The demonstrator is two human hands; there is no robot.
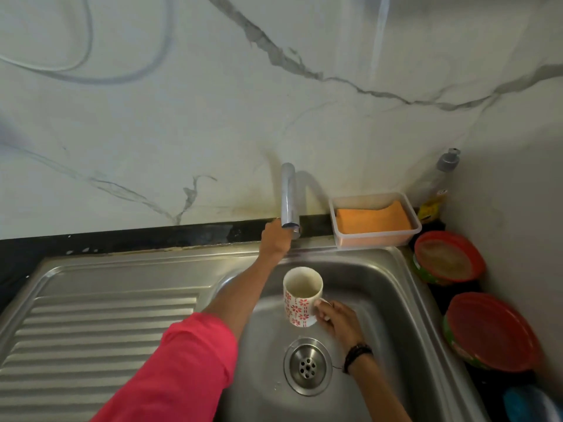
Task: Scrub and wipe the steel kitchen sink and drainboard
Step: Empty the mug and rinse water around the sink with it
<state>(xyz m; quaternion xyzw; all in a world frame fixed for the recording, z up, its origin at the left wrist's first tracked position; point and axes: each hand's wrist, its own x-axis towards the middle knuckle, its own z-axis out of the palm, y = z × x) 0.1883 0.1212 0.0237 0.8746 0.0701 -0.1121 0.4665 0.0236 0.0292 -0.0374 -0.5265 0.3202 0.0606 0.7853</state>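
Our left hand (274, 239) reaches to tap (288, 199) base; fingers hidden behind it, so we cannot tell grip. Right hand (336, 321) pinches mug (301, 295) by handle, mug upright above sink (387, 287) bowl, near drain (307, 365). Drainboard (100, 324) at left. Risks: water comes too strong, splashes from mug onto counter; wet handle slips, mug maybe hits steel.

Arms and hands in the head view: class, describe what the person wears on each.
The left arm wears a bright pink sleeve, pushed up so the forearm is bare. The right wrist carries a dark beaded bracelet; no sleeve shows there. Both hands are bare, without gloves.
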